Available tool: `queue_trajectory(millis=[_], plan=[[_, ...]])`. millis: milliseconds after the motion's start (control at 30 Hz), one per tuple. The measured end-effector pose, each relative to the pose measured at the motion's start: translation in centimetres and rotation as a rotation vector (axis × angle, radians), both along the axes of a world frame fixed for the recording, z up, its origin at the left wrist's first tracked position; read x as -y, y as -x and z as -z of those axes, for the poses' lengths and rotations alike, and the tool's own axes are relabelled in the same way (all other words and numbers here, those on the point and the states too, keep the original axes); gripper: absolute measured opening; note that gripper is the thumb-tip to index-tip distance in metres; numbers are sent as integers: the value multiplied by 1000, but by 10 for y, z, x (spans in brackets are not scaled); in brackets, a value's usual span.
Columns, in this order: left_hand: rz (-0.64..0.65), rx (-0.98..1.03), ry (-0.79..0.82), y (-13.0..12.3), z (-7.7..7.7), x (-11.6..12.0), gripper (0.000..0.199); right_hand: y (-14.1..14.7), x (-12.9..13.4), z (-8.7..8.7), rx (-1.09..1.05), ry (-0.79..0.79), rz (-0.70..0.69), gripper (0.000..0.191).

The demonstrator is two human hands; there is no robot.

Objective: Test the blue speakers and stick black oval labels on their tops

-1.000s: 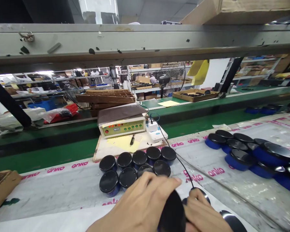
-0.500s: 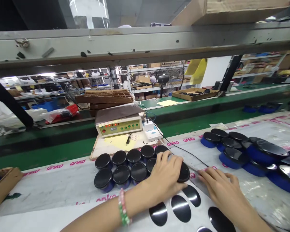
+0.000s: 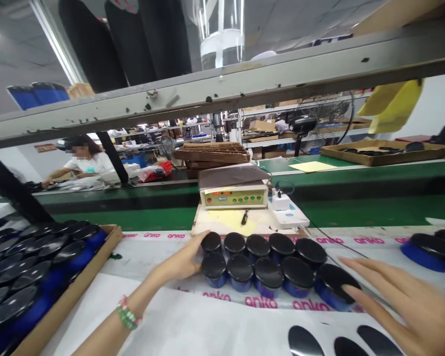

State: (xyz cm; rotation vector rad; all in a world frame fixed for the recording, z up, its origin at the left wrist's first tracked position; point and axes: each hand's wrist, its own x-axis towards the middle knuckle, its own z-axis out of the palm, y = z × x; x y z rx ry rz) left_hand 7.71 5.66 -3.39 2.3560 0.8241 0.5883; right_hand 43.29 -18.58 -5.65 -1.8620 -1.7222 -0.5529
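Note:
Two rows of round blue tubs with glossy black tops (image 3: 268, 272) stand side by side on the covered bench. My left hand (image 3: 187, 257), with a beaded bracelet on the wrist, rests against the left end of the rows. Its fingertips reach behind the back-left tub (image 3: 211, 241); part of the fingers is hidden. At the other end, my right hand (image 3: 408, 296) is spread and slightly blurred, its thumb at the edge of the front-right tub (image 3: 338, 284). Flat black discs (image 3: 304, 341) lie on the white sheet (image 3: 207, 331) in front.
A cardboard box (image 3: 96, 267) full of similar tubs stands at left. Behind the rows sits a control box (image 3: 233, 193) beside a power strip (image 3: 287, 215) with a cable. More blue tubs (image 3: 430, 252) are at right. A shelf beam (image 3: 244, 81) crosses overhead; a person (image 3: 92, 158) sits beyond.
My view has swung left. My left hand has let go of the tub at the right end and moved to the rows' left end. My right hand has come to their right end.

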Motion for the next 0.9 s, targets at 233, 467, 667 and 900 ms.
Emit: queue_trajectory(millis=[233,467,667,900], plan=[[-61,348,95,-18,46,1,58,128,-143,-70,14,597,-392,41],[-224,527,55,-11,41,3,58,149,-190,-70,16,809,-372,46],[-286,559,12,-7,36,6,63,152,-196,-70,4,835,-376,48],[-302,560,-75,-5,27,9,62,169,-189,-80,-133,606,-520,49]])
